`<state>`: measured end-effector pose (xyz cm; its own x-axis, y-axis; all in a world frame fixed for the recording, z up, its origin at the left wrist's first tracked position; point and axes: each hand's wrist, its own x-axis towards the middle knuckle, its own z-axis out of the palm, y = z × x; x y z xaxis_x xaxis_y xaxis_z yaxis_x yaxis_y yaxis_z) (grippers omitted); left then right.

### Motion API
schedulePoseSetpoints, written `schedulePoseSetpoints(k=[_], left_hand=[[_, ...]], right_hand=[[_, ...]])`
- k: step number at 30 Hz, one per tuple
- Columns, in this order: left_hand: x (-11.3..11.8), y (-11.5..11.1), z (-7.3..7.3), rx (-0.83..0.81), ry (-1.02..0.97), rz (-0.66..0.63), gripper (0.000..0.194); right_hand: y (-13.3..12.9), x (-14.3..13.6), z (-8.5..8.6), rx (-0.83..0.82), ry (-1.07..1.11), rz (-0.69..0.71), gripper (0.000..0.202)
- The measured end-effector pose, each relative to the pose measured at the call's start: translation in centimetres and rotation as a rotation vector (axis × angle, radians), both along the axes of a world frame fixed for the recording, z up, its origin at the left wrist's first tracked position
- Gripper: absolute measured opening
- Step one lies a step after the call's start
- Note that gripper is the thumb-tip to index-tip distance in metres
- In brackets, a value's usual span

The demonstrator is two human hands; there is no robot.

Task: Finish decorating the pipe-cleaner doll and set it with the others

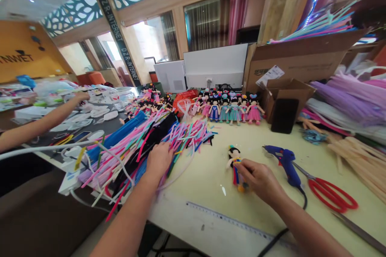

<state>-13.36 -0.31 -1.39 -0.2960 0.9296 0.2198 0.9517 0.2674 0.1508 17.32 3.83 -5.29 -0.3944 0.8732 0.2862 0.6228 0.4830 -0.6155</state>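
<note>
My left hand [159, 160] reaches into a large pile of coloured pipe cleaners [189, 133] left of centre; its fingertips are hidden among the stems, so its grip cannot be made out. My right hand [256, 176] pinches a small doll [236, 170] with black hair, a yellow collar and a striped blue and red skirt, held just over the pale yellow table. Right of that hand lie a blue glue gun [288, 164] and scissors with red handles [333, 194].
Rows of finished dolls [233, 108] stand at the back, beside a cardboard box [301, 60] and a dark phone [285, 116]. A ruler [223, 217] lies along the front edge. White cables and a power strip [70, 180] are at left. Another person's arm [45, 122] reaches in there.
</note>
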Motion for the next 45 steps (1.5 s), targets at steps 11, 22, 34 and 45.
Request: schedulePoseSetpoints(k=[11, 22, 34, 45], left_hand=[[3.0, -1.3, -3.3, -0.083, 0.094, -0.153, 0.031], [3.4, -2.1, -3.1, -0.064, 0.084, -0.13, 0.037], [-5.5, -11.2, 6.9, 0.353, 0.05, 0.429, 0.03], [-9.8, -9.3, 4.1, -0.115, 0.107, 0.5, 0.041]], right_hand=[[0.1, -0.2, -0.6, 0.05, -0.019, 0.001, 0.043], [0.1, -0.1, -0.5, -0.002, -0.019, -0.002, 0.051], [0.0, 0.1, -0.3, 0.017, 0.013, -0.032, 0.061], [-0.2, 0.0, -0.2, 0.023, 0.001, -0.045, 0.06]])
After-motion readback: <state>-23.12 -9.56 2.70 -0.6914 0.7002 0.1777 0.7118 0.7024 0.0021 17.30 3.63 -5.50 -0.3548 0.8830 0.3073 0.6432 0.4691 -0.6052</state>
